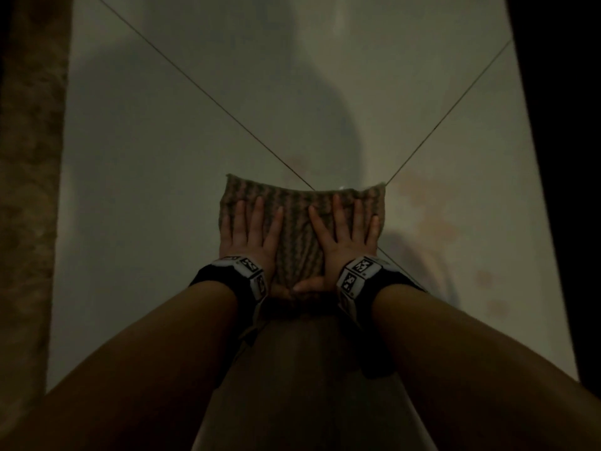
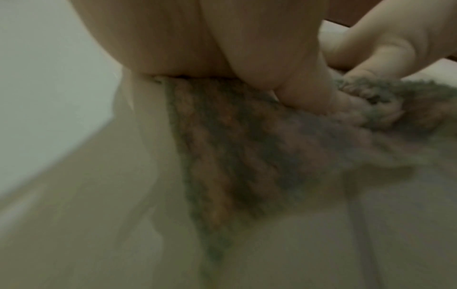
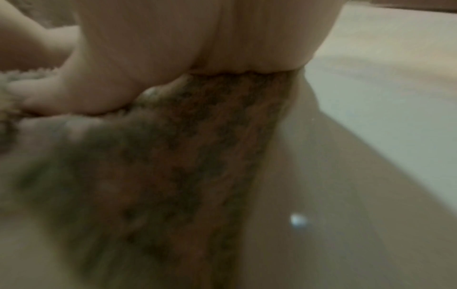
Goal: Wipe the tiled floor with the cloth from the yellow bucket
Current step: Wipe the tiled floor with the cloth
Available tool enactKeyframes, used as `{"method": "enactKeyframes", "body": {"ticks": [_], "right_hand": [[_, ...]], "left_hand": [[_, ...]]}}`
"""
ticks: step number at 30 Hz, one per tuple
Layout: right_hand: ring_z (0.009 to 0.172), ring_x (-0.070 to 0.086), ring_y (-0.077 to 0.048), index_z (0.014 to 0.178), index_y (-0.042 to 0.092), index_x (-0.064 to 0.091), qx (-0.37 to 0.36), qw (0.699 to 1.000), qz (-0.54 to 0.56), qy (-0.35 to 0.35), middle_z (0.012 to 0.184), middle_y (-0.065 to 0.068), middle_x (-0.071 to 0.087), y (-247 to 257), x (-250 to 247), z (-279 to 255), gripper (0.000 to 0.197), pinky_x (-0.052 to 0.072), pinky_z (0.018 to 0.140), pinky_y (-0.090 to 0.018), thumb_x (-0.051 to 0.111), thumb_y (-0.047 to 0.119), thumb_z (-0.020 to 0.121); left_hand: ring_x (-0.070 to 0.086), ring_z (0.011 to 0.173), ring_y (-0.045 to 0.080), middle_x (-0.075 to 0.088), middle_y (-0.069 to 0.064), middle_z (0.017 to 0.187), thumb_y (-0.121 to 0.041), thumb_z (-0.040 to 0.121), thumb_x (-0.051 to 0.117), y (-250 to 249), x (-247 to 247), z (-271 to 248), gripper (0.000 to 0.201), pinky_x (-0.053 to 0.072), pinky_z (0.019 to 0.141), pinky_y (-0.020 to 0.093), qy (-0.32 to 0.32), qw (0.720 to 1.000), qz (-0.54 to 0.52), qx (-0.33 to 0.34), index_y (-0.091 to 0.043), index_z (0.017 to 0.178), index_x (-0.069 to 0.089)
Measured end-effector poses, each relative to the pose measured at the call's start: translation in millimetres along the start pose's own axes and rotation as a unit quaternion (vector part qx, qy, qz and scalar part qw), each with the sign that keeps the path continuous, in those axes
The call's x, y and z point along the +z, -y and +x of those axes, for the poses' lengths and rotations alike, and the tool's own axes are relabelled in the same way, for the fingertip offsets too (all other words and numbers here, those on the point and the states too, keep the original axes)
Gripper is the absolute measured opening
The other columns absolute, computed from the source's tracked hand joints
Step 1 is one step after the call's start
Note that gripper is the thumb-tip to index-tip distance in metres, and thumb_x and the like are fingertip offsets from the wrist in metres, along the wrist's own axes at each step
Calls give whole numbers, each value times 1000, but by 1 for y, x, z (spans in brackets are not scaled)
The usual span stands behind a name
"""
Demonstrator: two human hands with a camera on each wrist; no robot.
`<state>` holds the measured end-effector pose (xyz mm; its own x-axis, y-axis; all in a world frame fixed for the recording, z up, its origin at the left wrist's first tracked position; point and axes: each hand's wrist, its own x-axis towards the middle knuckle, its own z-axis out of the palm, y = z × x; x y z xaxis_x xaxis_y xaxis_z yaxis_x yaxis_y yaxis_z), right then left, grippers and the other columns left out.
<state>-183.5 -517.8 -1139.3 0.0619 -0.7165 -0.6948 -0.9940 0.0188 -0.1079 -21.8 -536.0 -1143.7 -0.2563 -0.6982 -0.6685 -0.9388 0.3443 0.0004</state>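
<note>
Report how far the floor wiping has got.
Done: the cloth is out and spread on the tiled floor. In hand: left hand and right hand press it flat. Left: faint reddish blotches to its right, not yet wiped.

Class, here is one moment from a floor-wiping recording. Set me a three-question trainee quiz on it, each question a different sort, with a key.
1. True or false: both hands lie flat on the cloth.
2. Multiple choice: the cloth's far edge sits near A) a bucket, B) crossing grout lines, C) a drain.
3. Fill in: reddish stains mark the floor on the person's ___ side.

Key: 1 true, left hand and right hand press with straight fingers; 2 B; 3 right.
</note>
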Motion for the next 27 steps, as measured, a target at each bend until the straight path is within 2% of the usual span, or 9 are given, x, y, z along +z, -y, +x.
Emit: {"method": "enactKeyframes", "body": {"ticks": [4, 14, 21, 27], "right_hand": [[137, -35, -39, 141, 41, -27, -13, 1000, -15, -14, 151, -5, -37, -7, -23, 26, 131, -21, 107, -61, 60, 82, 52], [139, -32, -38, 144, 38, -23, -58, 994, -74, -60, 153, -6, -33, -22, -69, 81, 133, -25, 102, -59, 55, 88, 48], [140, -28, -38, 146, 38, -15, -69, 993, -45, -84, 156, -5, -28, -30, -68, 78, 129, -22, 106, -60, 57, 85, 50], [141, -28, -38, 145, 41, -19, -18, 996, -8, -81, 156, -4, -28, -71, -53, 60, 127, -18, 108, -62, 53, 87, 51]], "left_hand": [[-25, 141, 45, -32, 20, 153, -84, 57, 54, 1, -23, 24, 141, -16, 112, 59, 17, 1000, 18, -13, -16, 143, -34], [-25, 142, 43, -34, 19, 152, -84, 56, 55, 0, -67, 84, 143, -12, 114, 59, 10, 997, 78, 10, -14, 138, -38], [-24, 142, 43, -32, 20, 153, -80, 58, 58, -7, -70, 81, 141, -10, 116, 59, 17, 997, 74, -20, -16, 144, -32], [-18, 142, 47, -25, 23, 155, -82, 54, 58, -43, -60, 68, 145, -9, 113, 61, -17, 1000, 20, -12, -12, 146, -28]]}}
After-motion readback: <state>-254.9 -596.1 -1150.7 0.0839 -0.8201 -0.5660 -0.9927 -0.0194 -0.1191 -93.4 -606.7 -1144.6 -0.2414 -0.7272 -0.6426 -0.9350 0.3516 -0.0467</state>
